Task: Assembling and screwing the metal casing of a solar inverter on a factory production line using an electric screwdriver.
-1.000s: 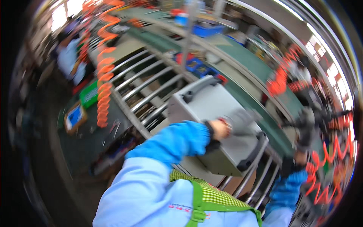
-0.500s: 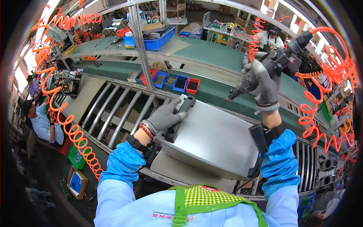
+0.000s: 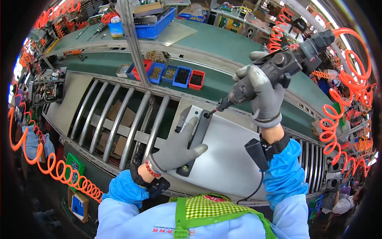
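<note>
Gripping: right hand [image 3: 260,95], grey-gloved, closed around a dark powered screwdriver [image 3: 278,69]; its bit tip sits at the upper end of the black handle bar [image 3: 195,139]. Left hand [image 3: 177,149], grey-gloved, lies flat with fingers spread, pressing on that bar and clasping nothing.

Change since half a second ago: the screwdriver, then raised well clear of the panel, is now lowered with its bit at the bar's upper end; the left hand has shifted from the bar's near edge onto the bar itself. Judged meaning: the bar is being held in place for fastening at that end.

Landmark: grey metal panel [image 3: 234,155], lying on the roller conveyor [image 3: 119,119].

1. Green surface [image 3: 223,44], beyond the panel, running across the view.
2. Roller conveyor, under the panel and stretching to its left; cardboard visible below the rollers.
3. Grey metal panel, directly before the person; the bar lies on its left part.
4. Orange coiled air hose [image 3: 350,75], right of the panel, leading to the screwdriver.
5. Large blue crate [image 3: 153,24], far beyond the panel; contents unclear.
6. Row of small bins [image 3: 167,73], red and blue, beyond the panel's far left corner; they hold small dark and brass-coloured fasteners, kind not discernible.
</note>
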